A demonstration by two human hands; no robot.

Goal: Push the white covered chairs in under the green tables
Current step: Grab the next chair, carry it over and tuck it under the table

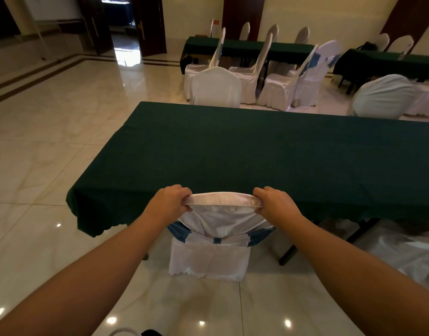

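Both hands, left hand (171,202) and right hand (276,202), grip chair (215,238) top, seat under table (232,151); chairs (269,76) at 12 o'clock remain out.

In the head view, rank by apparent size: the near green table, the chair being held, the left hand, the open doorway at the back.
1. near green table
2. held chair
3. doorway, shrunk by distance
4. left hand

The hand and doorway look close; ranking unsure.

The room is dimly lit. Daylight is admitted through the far doorway (126,37), and glare is thrown across the glossy floor (51,122). Straight lines are bent at the frame's edges, and corners are darkened.
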